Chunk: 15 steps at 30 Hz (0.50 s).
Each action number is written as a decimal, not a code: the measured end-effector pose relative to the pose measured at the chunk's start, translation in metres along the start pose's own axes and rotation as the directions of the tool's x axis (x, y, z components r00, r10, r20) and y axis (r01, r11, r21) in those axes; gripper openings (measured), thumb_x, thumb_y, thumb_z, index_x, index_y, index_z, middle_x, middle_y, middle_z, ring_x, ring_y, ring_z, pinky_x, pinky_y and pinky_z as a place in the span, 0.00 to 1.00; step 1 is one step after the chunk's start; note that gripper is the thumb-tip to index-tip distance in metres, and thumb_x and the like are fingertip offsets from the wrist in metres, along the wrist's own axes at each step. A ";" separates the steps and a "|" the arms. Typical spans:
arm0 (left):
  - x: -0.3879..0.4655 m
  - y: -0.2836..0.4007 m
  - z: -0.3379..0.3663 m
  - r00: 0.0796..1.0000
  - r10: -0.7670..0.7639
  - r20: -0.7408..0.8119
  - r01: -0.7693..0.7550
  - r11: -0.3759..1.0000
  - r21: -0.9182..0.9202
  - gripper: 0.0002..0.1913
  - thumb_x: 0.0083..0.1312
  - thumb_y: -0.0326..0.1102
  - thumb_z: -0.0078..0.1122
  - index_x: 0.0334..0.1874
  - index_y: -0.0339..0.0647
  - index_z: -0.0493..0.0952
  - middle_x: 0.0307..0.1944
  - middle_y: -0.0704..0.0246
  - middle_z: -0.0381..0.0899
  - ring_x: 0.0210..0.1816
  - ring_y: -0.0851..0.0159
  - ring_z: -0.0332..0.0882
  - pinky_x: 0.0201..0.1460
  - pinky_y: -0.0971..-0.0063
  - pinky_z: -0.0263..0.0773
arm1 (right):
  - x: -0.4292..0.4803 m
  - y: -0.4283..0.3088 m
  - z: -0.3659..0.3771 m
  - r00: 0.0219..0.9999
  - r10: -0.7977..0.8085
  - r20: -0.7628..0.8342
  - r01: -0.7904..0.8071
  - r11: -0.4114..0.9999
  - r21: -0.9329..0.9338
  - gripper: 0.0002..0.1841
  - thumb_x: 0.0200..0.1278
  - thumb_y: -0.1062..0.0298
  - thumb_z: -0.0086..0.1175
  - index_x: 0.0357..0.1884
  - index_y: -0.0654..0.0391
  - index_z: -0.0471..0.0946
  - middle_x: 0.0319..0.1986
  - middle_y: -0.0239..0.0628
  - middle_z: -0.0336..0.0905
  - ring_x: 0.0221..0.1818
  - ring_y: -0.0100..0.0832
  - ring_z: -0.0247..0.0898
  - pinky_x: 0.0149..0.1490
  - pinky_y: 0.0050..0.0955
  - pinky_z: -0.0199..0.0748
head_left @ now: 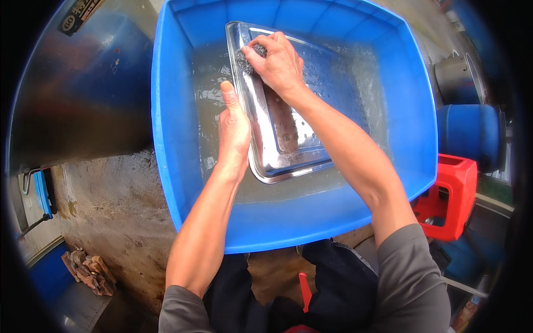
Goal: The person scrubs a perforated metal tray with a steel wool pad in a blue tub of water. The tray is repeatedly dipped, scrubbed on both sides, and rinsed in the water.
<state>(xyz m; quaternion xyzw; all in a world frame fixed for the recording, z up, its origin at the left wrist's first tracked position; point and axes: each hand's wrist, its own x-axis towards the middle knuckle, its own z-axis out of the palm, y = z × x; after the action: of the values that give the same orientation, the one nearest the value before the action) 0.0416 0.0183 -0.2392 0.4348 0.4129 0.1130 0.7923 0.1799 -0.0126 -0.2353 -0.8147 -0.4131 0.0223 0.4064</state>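
A rectangular stainless steel tray (262, 137) with a dimpled or perforated base leans in a big blue plastic tub (291, 233), its far right part under cloudy water (212, 104). My left hand (234, 129) supports the tray's left rim, thumb up along the outside; its other fingers are hidden behind the tray. With my right hand (277, 62) I pinch a steel wool scourer (245, 61) and press it on the tray's left border near the far corner.
A red plastic stool (454, 200) stands right of the tub, near a blue barrel (468, 131) and a metal pot (458, 79). On the left are a large dark, shiny surface (83, 91) and a stack of broken wood or brick pieces (89, 272).
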 end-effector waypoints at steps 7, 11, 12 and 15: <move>0.005 -0.003 -0.002 0.968 0.089 -0.236 0.011 0.920 0.392 0.51 0.78 0.76 0.23 0.51 0.27 0.83 0.45 0.57 0.86 0.49 0.60 0.83 0.52 0.61 0.76 | -0.006 0.006 -0.012 0.998 0.042 0.044 -0.038 0.995 -0.089 0.11 0.67 0.52 0.67 0.40 0.48 0.87 0.39 0.32 0.79 0.46 0.39 0.79 0.48 0.39 0.76; 0.007 -0.002 -0.005 0.966 0.052 -0.253 0.007 0.974 0.226 0.48 0.80 0.73 0.24 0.54 0.28 0.82 0.45 0.60 0.86 0.46 0.59 0.84 0.50 0.59 0.79 | -0.033 0.011 -0.013 0.988 -0.139 0.062 0.135 0.989 0.063 0.13 0.67 0.49 0.66 0.41 0.46 0.87 0.41 0.35 0.77 0.50 0.41 0.77 0.46 0.43 0.77; 0.010 -0.001 -0.009 0.978 -0.048 -0.202 0.061 0.996 0.060 0.43 0.82 0.70 0.25 0.65 0.34 0.77 0.52 0.60 0.86 0.54 0.62 0.86 0.56 0.64 0.83 | -0.058 0.004 -0.025 0.967 -0.179 0.183 0.169 0.983 0.070 0.11 0.64 0.51 0.69 0.40 0.46 0.87 0.41 0.34 0.77 0.48 0.40 0.77 0.44 0.41 0.78; 0.016 -0.005 -0.014 0.999 -0.046 -0.025 0.039 0.974 -0.221 0.37 0.84 0.64 0.30 0.66 0.34 0.75 0.56 0.57 0.84 0.52 0.60 0.87 0.54 0.62 0.85 | -0.115 0.018 -0.058 0.819 -0.520 0.243 0.493 0.854 0.167 0.15 0.47 0.58 0.79 0.36 0.42 0.85 0.42 0.32 0.75 0.42 0.38 0.77 0.41 0.36 0.78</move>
<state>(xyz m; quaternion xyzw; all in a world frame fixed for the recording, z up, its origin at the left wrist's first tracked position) 0.0400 0.0326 -0.2562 0.3334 0.4190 0.1477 0.8315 0.1374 -0.1356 -0.2430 -0.6432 -0.6664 0.0482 0.3740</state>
